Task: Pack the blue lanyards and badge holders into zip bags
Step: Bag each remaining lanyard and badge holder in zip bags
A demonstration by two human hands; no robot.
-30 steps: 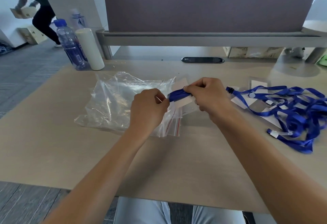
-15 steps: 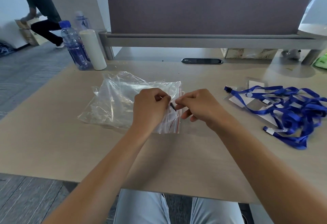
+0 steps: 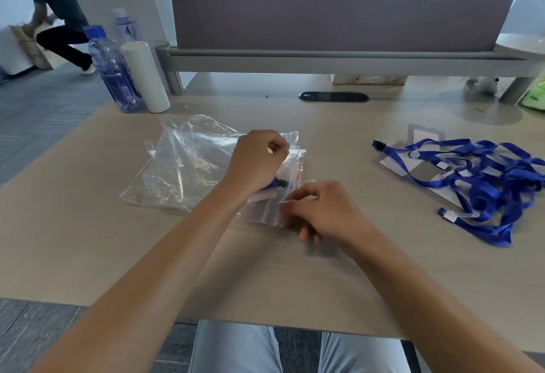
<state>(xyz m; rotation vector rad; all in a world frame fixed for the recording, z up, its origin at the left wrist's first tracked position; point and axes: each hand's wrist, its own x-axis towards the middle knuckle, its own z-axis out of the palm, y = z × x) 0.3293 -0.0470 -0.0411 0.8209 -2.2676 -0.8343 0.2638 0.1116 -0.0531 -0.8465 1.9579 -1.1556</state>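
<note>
1. Far left on the table, a water bottle and a white cylinder stand together, well apart from the work.
2. Next comes a loose pile of clear zip bags, thin and crinkly; they look light and slippery, best pinched at the red-lined mouth edge, not by the slack film.
3. Over the pile's right end the left hand is curled shut, knuckles up, pinching the top edge of the zip bag being filled; the wrist is bent and the forearm reaches in from below left.
4. Inside that bag, just below the left hand, a folded blue lanyard shows with its black clip. It looks soft and limp, so it should bunch easily.
5. Touching the bag's lower mouth, the right hand pinches the plastic between thumb and fingers, palm down.
6. Farther right, well apart, lies the tangle of blue lanyards and badge holders, still unpacked; the holders look stiffer, flat and easy to slide.
</note>
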